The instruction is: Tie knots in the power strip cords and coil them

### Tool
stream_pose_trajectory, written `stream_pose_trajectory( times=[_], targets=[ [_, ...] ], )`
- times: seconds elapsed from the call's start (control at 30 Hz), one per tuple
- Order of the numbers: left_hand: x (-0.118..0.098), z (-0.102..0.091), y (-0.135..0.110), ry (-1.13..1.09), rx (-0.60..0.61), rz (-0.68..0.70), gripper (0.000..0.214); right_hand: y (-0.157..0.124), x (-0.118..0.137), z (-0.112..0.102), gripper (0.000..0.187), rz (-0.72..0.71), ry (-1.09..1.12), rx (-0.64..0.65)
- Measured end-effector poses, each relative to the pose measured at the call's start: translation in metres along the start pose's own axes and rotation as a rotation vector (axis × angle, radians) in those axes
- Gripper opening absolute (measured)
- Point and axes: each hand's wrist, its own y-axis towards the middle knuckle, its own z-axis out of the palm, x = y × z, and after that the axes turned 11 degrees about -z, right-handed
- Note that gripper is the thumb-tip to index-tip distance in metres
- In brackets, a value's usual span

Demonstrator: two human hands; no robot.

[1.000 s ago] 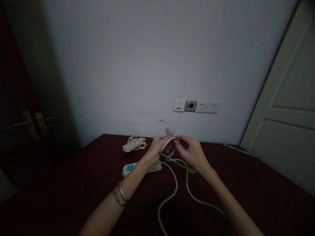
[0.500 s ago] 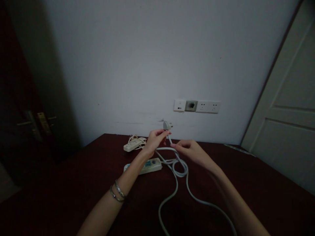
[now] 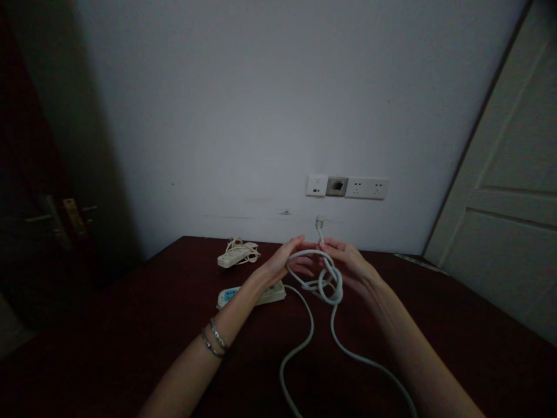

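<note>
A white power cord (image 3: 311, 334) lies in looped, knotted coils between my hands, its plug (image 3: 319, 222) pointing up close to the wall. My right hand (image 3: 351, 262) pinches the cord just below that plug. Fingers stretched out and thumb raised, my left hand (image 3: 281, 262) is open behind the left side of the loops. The loops partly cover its fingers, and I cannot tell how firmly they touch the cord. Below my left wrist lies a white power strip (image 3: 272, 293) with blue sockets, partly hidden by the forearm.
A second, smaller power strip (image 3: 237, 255) with its thin cord wrapped round it lies further back on the dark red table (image 3: 174, 302). Wall sockets (image 3: 366, 188) are set above the table's back edge. Doors stand at left and right.
The plug has passed from my left hand to my right and moved rightward. My left hand has opened behind the loops, which are lifted and shifted right.
</note>
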Motion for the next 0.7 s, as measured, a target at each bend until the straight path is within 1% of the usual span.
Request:
stream_pose_trajectory(
  times=[0.03,0.1,0.23,0.3,0.33,0.4,0.47,0.53,0.6,0.63,0.7],
  targets=[
    [0.002,0.001,0.000,0.029,0.042,-0.042,0.049,0.003,-0.001,-0.003,0.034,-0.024,0.004,-0.058],
    [0.006,0.005,0.000,0.080,0.081,-0.111,0.050,0.008,-0.003,-0.009,0.038,-0.089,-0.014,-0.178],
    [0.014,0.014,0.002,0.110,0.050,-0.202,0.051,0.016,-0.010,-0.022,0.044,-0.230,-0.119,-0.378],
    [0.018,0.014,0.004,0.110,0.076,-0.238,0.052,0.018,-0.013,-0.026,0.046,-0.289,-0.206,-0.444],
    [0.019,0.013,0.005,0.107,0.116,-0.257,0.053,0.018,-0.014,-0.027,0.047,-0.317,-0.259,-0.462],
    [0.021,0.009,0.006,0.087,0.234,-0.282,0.055,0.018,-0.015,-0.027,0.047,-0.375,-0.377,-0.460],
    [0.020,0.004,0.007,0.053,0.355,-0.286,0.055,0.016,-0.014,-0.026,0.044,-0.436,-0.502,-0.413],
    [0.019,0.002,0.006,0.035,0.422,-0.297,0.054,0.013,-0.011,-0.024,0.039,-0.502,-0.649,-0.373],
    [0.018,0.002,0.006,0.046,0.404,-0.307,0.059,0.011,-0.009,-0.024,0.033,-0.566,-0.818,-0.383],
    [0.018,0.003,0.006,0.062,0.367,-0.302,0.062,0.011,-0.009,-0.025,0.031,-0.584,-0.897,-0.397],
    [0.020,0.006,0.007,0.117,0.255,-0.241,0.061,0.011,-0.010,-0.030,0.028,-0.589,-0.999,-0.408]
  ],
)
